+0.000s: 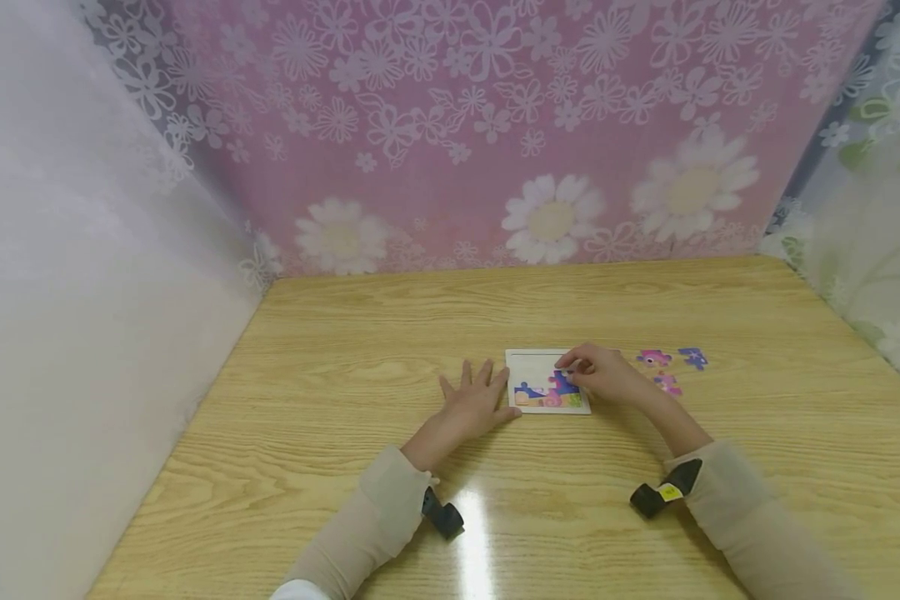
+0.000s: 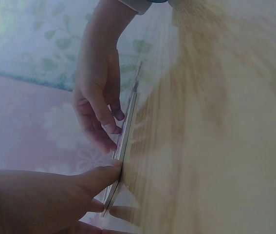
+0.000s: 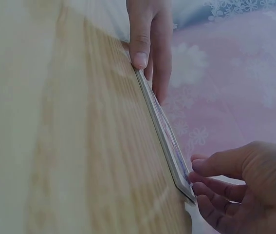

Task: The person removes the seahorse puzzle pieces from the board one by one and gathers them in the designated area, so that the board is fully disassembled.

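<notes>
A white-framed jigsaw puzzle board [image 1: 527, 360] lies flat on the table, its lower part filled with blue, pink and yellow pieces. My left hand [image 1: 474, 410] lies with fingers spread at the board's left edge, its thumb on the near left corner. In the left wrist view that thumb [image 2: 103, 176] rests on the board's edge. Over the right side of the board, my right hand [image 1: 603, 375] pinches a blue puzzle piece [image 1: 563, 385] with thumb and index finger. The right wrist view shows the right fingertips [image 3: 199, 166] close to the board's surface, other fingers curled.
Right of the board lie loose puzzle pieces: a pink one [image 1: 652, 358], a blue one [image 1: 694, 358] and another pink one [image 1: 669, 385], partly behind the right wrist. The wooden table [image 1: 345, 333] ends at a pink floral curtain [image 1: 435, 200] at the back.
</notes>
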Demonstrator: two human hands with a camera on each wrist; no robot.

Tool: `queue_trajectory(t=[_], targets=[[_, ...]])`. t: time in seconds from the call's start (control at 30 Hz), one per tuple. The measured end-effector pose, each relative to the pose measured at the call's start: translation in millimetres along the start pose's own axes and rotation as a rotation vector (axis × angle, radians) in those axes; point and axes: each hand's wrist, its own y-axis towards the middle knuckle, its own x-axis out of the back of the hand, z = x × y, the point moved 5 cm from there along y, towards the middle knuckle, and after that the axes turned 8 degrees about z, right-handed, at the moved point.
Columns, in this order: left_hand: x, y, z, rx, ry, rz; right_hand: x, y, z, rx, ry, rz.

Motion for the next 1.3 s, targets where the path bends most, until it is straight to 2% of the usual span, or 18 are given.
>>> queue_trajectory(t=[0.4,0.7,1.3], targets=[[-1.3,2.1,0.7,0.003,-0.001,0.008,-3.1,-1.0,-6.4,0.053,-0.022,0.021],[-2.2,1.9,2.4,0.0,0.002,0.004,-4.3,-0.7,-1.8,0.081,-0.04,0.023],[-2.7,1.8,0.5,-0.004,0.013,0.007,-2.1,-4.4,1.1,0.078,0.052,0.039]])
